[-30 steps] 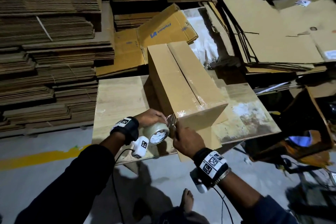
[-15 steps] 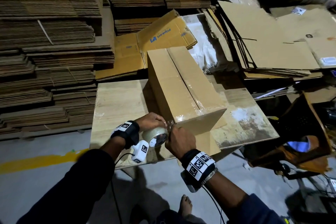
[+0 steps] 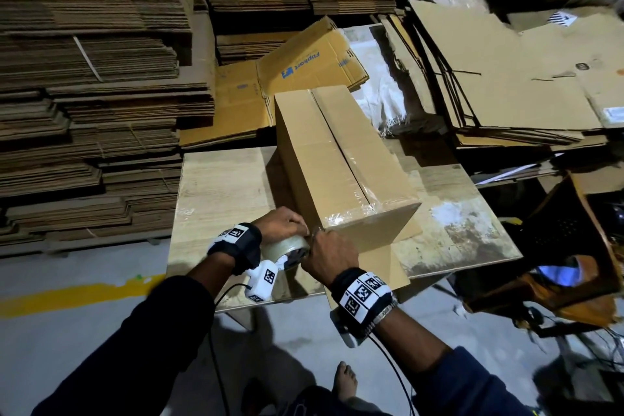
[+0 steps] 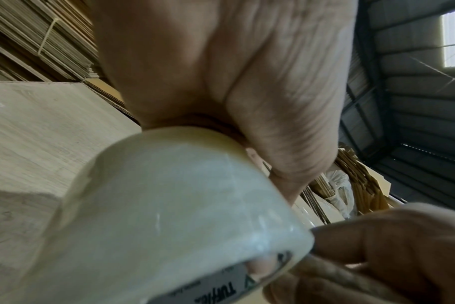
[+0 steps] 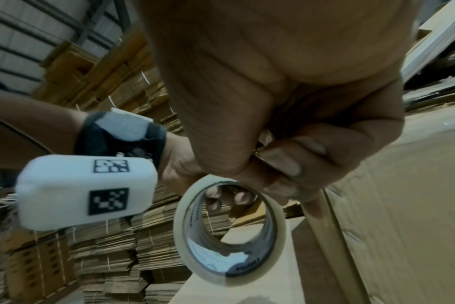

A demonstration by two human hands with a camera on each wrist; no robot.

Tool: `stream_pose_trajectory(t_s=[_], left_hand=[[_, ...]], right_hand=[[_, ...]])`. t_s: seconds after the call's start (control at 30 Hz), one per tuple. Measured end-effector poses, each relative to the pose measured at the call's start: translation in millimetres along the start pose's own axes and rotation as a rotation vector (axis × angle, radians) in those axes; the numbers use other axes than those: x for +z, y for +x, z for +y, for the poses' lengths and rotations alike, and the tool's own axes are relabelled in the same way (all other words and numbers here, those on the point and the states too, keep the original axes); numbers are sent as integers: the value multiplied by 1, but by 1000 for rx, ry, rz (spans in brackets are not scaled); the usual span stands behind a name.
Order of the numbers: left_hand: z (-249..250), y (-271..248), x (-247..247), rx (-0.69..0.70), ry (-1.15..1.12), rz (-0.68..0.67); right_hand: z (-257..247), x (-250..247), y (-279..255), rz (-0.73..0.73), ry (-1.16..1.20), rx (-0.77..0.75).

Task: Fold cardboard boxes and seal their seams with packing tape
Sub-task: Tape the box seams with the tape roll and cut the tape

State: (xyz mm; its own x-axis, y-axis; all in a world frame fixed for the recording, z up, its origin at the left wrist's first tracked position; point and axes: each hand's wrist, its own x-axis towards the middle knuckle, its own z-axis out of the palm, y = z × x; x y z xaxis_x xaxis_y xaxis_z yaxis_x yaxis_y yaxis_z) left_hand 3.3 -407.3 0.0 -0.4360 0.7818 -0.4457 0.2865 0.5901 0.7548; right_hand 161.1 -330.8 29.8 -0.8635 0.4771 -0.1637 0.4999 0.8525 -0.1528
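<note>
A folded brown cardboard box (image 3: 341,159) stands on the wooden table (image 3: 223,186), with clear tape along its top centre seam and over its near edge. My left hand (image 3: 282,224) grips a roll of clear packing tape (image 3: 287,245) at the box's near left corner; in the right wrist view its fingers reach through the roll's core (image 5: 229,228). My right hand (image 3: 329,255) is curled right beside the roll, pinching the tape strip at the roll's edge (image 4: 309,232). The strip itself is mostly hidden by my fingers.
Tall stacks of flat cardboard (image 3: 91,84) fill the left and back. A flattened printed carton (image 3: 304,61) and loose flat sheets (image 3: 506,78) lie behind and to the right. An open dark box (image 3: 567,246) sits at right. The table's near edge overhangs the concrete floor (image 3: 84,331).
Both hands have come closer together at the box's near left corner. The right hand has moved left onto the roll, and the short stretch of tape between roll and box has closed up.
</note>
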Motion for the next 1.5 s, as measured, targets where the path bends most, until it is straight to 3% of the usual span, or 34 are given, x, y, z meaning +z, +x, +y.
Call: stream_pose_trajectory(t_s=[0.2, 0.4, 0.57, 0.73, 0.83, 1.0, 1.3, 1.5], left_hand=[[0, 0, -3, 9, 92, 35], [-20, 1, -11, -67, 33, 184], [-34, -4, -12, -80, 2, 219], [-42, -7, -2, -84, -69, 263], [-42, -9, 3, -57, -128, 289], [-38, -14, 12, -43, -210, 345], [-46, -13, 23, -67, -275, 341], [-46, -10, 21, -68, -265, 341]], right_hand=[[11, -4, -7, -59, 95, 6], [29, -13, -23, -228, 181, 17], [41, -22, -13, -109, 256, -26], [44, -21, 21, 173, 301, 3], [50, -3, 41, 245, 269, -38], [56, 16, 53, 262, 119, -56], [54, 14, 63, 105, -62, -118], [72, 7, 69, 46, 69, -208]])
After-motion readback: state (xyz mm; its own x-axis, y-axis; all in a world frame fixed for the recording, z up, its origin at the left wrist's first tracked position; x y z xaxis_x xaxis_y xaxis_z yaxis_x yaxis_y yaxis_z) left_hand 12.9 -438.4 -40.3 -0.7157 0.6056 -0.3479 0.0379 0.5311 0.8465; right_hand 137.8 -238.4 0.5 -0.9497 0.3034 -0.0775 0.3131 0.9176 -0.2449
